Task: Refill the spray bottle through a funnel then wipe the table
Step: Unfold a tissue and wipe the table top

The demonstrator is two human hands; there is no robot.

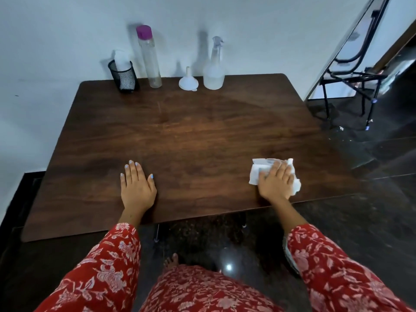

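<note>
A dark wooden table (191, 136) fills the middle of the view. My right hand (275, 180) presses flat on a crumpled white tissue (256, 172) near the table's front right corner. My left hand (136, 184) lies flat on the wood near the front edge, fingers straight, holding nothing. At the back edge stand a clear spray bottle (213, 68) with its trigger head on, a white funnel (188, 81) upside down to its left, and a tall clear bottle (149, 57) with a purple cap.
A black mesh holder (123, 77) with white tissues stands at the back left by the wall. A black metal-framed chair (351, 73) is on the dark floor to the right of the table. My foot shows under the front edge.
</note>
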